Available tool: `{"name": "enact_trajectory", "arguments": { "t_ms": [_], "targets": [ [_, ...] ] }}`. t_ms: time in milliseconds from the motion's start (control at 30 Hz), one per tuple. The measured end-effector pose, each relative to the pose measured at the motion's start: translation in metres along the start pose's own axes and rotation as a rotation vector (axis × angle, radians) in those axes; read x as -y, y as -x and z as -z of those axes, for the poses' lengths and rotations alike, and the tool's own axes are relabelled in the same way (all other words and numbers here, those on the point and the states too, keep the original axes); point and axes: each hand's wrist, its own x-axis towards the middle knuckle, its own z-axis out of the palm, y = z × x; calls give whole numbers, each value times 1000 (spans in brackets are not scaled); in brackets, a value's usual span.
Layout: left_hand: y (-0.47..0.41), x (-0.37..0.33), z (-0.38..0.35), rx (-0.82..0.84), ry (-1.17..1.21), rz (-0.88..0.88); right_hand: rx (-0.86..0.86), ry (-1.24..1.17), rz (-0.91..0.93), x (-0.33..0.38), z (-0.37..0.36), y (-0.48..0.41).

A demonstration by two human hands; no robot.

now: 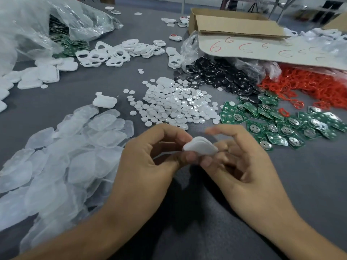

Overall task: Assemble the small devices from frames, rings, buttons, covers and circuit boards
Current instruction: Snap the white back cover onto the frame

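white piece (pixel 200 146), maybe stacked | pinched between left fingers (pixel 187 158) | right fingers (pixel 206 162) beneath

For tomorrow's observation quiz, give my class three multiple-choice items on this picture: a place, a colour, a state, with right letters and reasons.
1. The heap of clear covers lies on the person's: A left; B right; C lap.
2. The heap of rings is: A red; B blue; C yellow.
3. The white part is: A lying flat; B bagged; C held.
Key: 1 A, it spreads beside the left hand. 2 A, plainly red. 3 C, that hand and the right hand pinch it above the table.
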Motion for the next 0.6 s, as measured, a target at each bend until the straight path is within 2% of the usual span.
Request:
{"name": "enact_trajectory", "arguments": {
  "t_ms": [100, 267, 367, 600],
  "targets": [
    [1, -2, 0, 45, -24, 52, 50, 96, 34, 2, 0, -1],
    [3, -1, -1, 78, 45, 192, -13, -178, -152, 6, 0, -4],
    [4, -2, -4, 128, -52, 159, -14, -406, -307, 6, 0, -2],
    [11, 1, -12, 60, -197, 108, -26, -350, -344, 10, -5, 0]
  ]
}}
